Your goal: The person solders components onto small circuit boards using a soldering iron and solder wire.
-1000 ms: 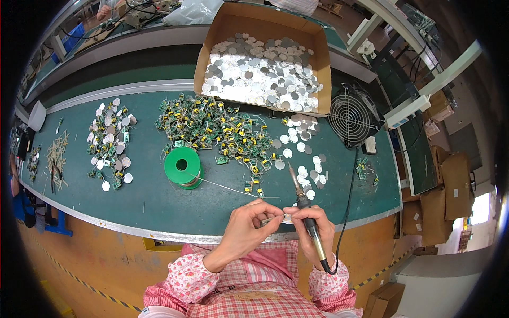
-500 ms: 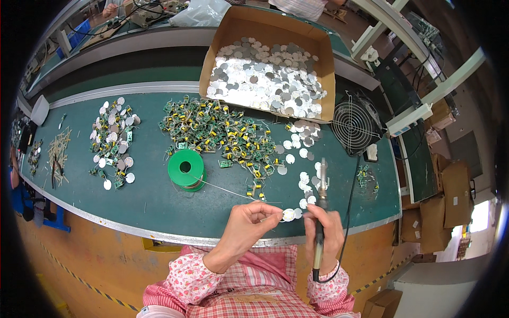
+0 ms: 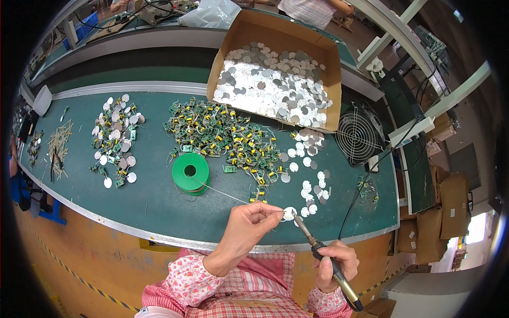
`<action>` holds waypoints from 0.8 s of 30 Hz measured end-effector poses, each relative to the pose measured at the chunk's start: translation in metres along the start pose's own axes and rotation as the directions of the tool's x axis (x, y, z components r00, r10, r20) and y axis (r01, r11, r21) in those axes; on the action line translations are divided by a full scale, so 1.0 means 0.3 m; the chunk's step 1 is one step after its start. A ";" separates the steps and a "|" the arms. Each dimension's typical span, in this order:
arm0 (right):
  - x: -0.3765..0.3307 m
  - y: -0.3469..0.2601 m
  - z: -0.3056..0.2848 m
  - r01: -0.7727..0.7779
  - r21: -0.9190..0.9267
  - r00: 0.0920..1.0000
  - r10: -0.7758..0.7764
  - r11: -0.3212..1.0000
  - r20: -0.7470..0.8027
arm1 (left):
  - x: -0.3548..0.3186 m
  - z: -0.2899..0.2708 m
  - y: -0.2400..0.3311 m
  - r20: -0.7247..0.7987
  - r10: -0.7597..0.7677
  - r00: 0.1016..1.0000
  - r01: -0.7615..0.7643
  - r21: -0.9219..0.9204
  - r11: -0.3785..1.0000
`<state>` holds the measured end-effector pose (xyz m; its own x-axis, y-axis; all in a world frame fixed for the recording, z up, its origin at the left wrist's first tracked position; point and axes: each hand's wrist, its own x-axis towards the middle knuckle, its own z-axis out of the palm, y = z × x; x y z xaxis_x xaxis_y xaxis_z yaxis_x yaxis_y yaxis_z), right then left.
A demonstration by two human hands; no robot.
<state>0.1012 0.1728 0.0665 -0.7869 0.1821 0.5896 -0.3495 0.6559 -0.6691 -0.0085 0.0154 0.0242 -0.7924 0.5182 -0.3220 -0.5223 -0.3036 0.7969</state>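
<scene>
My left hand (image 3: 241,228) is closed in a pinch on thin solder wire (image 3: 228,196), which runs from a green spool (image 3: 181,179) on the bench. At its fingertips lies a white round disc (image 3: 289,212); I cannot tell whether the fingers also hold it. My right hand (image 3: 335,262) grips a soldering iron (image 3: 308,233) by its dark handle. Its tip points up and left and meets the disc, or nearly so. Several loose white and grey discs (image 3: 307,189) lie just beyond the iron. A heap of small green circuit boards with yellow parts (image 3: 222,132) spreads behind the spool.
A cardboard box (image 3: 334,95) of discs stands at the back, beside a fan with a wire grille (image 3: 359,135). Boards with discs attached (image 3: 114,132) are piled on the left, near thin sticks (image 3: 59,143) and pliers (image 3: 53,164). The iron's cord (image 3: 354,199) trails along the right.
My right hand has moved down and right and tilted the soldering iron from upright, bringing its tip to the disc. My left hand stays almost where it was, still pinching.
</scene>
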 end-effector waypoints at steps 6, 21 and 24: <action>0.020 -0.007 0.004 -0.002 -0.019 0.998 0.003 1.000 0.058 | 0.000 0.010 0.008 -0.001 0.024 1.000 -0.024 -0.034 0.999; 0.040 -0.008 0.018 0.181 -0.081 0.980 -0.173 0.980 0.097 | -0.013 0.009 0.023 0.007 -0.028 1.000 0.028 -0.036 0.999; 0.045 -0.018 0.024 0.197 -0.084 0.973 -0.184 0.977 0.142 | -0.013 -0.001 0.016 -0.020 -0.025 0.999 0.024 -0.031 0.999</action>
<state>0.0887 0.1664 0.0748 -0.7731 -0.0477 0.6325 -0.4541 0.7379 -0.4993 -0.0080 0.0119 0.0291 -0.7855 0.5093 -0.3516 -0.5505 -0.3153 0.7730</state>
